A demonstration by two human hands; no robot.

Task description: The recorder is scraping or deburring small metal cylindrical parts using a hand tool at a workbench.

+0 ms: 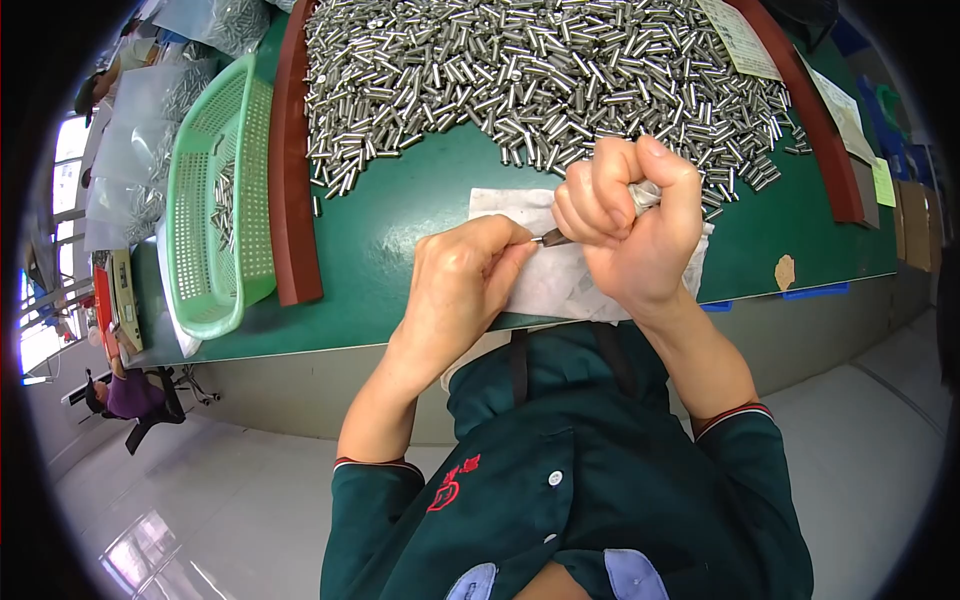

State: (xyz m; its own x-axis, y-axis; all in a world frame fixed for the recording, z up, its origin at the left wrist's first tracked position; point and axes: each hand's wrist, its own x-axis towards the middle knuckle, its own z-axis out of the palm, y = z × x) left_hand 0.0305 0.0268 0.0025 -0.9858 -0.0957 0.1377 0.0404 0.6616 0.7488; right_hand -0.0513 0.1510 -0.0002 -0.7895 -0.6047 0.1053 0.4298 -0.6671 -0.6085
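My left hand [462,280] pinches the end of a small metal pin [551,238] just above the green table [400,230]. My right hand [628,215] is closed around a white cloth [560,280] and wraps the pin's other end with it. The rest of the cloth lies flat on the table under both hands. A large heap of shiny metal pins [530,70] spreads across the table behind my hands, its near edge almost touching my right hand.
A green plastic basket [215,200] holding a few pins stands at the left, past a dark red rail [292,160]. Another red rail [810,110] with paper sheets borders the right. Clear bags of pins [150,110] lie at far left. A person sits at lower left.
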